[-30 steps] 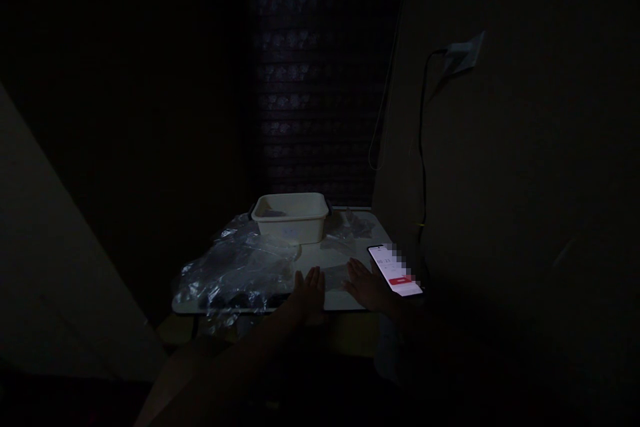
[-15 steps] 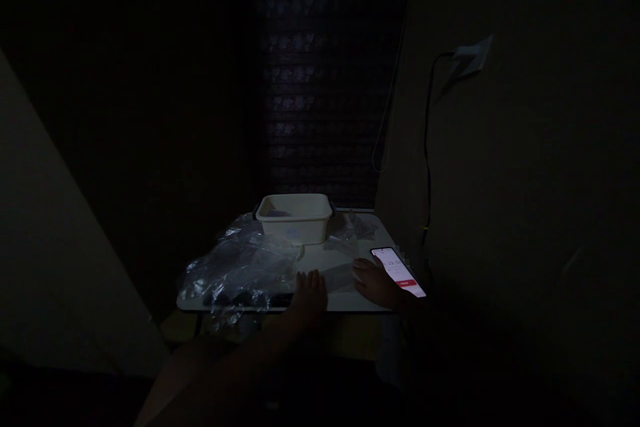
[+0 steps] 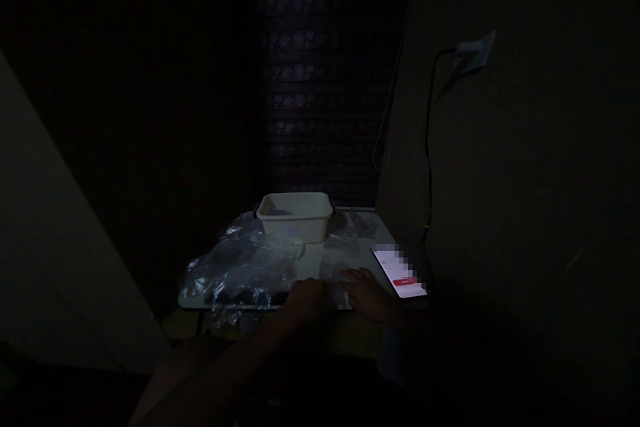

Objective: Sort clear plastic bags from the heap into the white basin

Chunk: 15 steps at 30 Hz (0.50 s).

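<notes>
The room is very dark. A small clear plastic bag (image 3: 334,272) lies near the front edge of the white table, between my hands. My left hand (image 3: 307,298) is closed at the bag's left side, its fingers curled under and mostly hidden. With fingers stretched out, my right hand (image 3: 369,295) rests at the bag's right side. Left of my left hand spreads a crumpled pile of clear plastic bags (image 3: 245,267), partly hanging over the front edge.
A white plastic tub (image 3: 295,228) with dark handles stands at the back of the table (image 3: 313,255). More clear plastic (image 3: 363,223) lies right of it. A lit phone (image 3: 393,270) lies at the right edge. A cable (image 3: 428,147) hangs from a wall socket (image 3: 475,57).
My left hand has gone from lying flat with fingers forward to curled up. The right hand has shifted slightly left and nearer, away from the phone. The small bag between them has shifted.
</notes>
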Available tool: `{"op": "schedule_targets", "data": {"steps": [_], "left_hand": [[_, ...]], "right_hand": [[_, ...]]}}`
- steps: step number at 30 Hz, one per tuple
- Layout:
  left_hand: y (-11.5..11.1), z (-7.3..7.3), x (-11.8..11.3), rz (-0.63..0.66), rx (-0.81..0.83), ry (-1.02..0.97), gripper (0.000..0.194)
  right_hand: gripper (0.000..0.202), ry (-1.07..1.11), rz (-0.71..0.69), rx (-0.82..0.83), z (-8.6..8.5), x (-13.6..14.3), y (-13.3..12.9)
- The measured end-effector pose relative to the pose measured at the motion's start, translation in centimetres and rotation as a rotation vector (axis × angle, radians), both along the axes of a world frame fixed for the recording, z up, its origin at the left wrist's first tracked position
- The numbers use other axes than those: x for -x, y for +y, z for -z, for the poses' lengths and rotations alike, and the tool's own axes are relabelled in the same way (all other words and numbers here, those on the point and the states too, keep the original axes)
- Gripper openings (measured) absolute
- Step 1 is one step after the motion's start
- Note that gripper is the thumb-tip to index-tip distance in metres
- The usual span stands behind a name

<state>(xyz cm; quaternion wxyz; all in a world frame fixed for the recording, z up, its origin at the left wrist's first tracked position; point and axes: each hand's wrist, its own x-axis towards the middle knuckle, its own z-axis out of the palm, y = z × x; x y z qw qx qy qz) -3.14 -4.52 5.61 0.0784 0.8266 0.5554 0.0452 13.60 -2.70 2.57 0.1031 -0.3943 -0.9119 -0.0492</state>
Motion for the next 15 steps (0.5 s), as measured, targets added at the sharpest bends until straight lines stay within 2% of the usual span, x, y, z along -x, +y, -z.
{"op": "schedule_targets", "data": {"steps": [6, 8, 11, 15], "left_hand": [[1.7, -0.4, 1.3, -0.141, -0.021, -0.157, 0.022], [2.1, -0.4, 1.5, -0.187, 0.046, -0.247, 0.02], [2.6, -0.1, 1.6, -0.282, 0.204, -0.385, 0.019], [2.9, 0.4, 1.6, -0.341, 0.386, -0.472, 0.034]], "right_hand": [[0.045, 0.009, -0.101, 0.006, 0.1, -0.1, -0.9], [0.043, 0.021, -0.131, -0.007, -0.1, 0.1, -1.3], [0.028, 0.039, -0.161, -0.034, -0.4, 0.5, -1.7], [0.017, 0.082, -0.122, -0.075, -0.7, 0.8, -1.2]]}}
